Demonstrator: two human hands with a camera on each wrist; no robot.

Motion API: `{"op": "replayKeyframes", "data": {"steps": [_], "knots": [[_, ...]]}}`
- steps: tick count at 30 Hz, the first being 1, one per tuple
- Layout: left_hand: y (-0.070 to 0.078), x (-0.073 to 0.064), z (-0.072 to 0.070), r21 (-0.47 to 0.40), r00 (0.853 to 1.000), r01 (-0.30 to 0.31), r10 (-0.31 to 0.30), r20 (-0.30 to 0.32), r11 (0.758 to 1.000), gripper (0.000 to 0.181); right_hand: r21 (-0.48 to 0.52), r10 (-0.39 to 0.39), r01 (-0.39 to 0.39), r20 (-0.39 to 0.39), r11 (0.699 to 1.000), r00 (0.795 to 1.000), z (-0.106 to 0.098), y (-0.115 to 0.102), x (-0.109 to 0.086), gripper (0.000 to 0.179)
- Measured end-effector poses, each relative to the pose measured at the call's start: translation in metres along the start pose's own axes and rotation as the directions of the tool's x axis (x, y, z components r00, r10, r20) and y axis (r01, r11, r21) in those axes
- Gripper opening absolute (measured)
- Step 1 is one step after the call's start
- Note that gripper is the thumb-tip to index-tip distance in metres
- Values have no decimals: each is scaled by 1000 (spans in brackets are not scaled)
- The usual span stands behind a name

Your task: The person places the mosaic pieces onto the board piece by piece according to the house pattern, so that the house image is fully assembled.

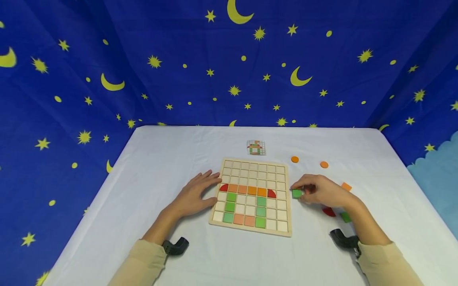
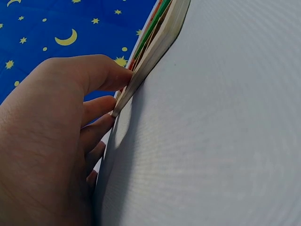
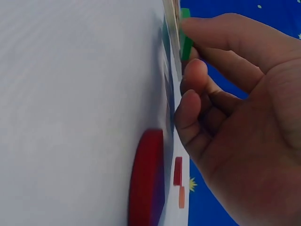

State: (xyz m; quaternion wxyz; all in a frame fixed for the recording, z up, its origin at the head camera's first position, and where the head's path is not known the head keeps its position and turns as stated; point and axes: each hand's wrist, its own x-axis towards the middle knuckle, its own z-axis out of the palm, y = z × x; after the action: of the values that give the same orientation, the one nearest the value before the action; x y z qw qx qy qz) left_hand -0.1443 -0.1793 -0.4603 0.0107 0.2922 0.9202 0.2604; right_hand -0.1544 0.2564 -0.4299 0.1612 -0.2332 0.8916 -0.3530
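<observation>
A wooden grid board [image 1: 250, 165] lies on the table, with red, orange and green tiles set in its lower rows. My left hand [image 1: 195, 195] rests at the board's left edge, its fingers fairly straight and touching the rim, as the left wrist view also shows. Just off the board's right edge, my right hand [image 1: 320, 191] pinches a green square tile [image 1: 296, 194] between thumb and fingers. In the right wrist view that green tile [image 3: 186, 35] is seen edge-on, held above the table surface.
A small pattern card [image 1: 255, 147] lies behind the board. Two orange discs [image 1: 295, 159] are at the back right. Around the right forearm lie an orange tile [image 1: 346, 186], a red quarter-round tile [image 1: 329, 212] and a green tile [image 1: 345, 217]. Blue star-printed cloth [image 1: 200, 59] hangs behind.
</observation>
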Motion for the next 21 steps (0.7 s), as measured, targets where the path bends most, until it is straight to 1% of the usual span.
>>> {"op": "replayKeyframes", "data": {"steps": [6,13,21], "knots": [[2,1,-1,-7,1000,1,-1,0,1000,59,-14,-43,42,-15,999,999,0,-8,7,33],[3,2,-1,-5,1000,7,-7,23,1000,59,-24,-73,73,-24,997,997,2,-13,13,34],[-1,0,0,-5,1000,4,-4,2,1000,59,-34,-96,95,-8,995,995,3,-21,29,34]]}}
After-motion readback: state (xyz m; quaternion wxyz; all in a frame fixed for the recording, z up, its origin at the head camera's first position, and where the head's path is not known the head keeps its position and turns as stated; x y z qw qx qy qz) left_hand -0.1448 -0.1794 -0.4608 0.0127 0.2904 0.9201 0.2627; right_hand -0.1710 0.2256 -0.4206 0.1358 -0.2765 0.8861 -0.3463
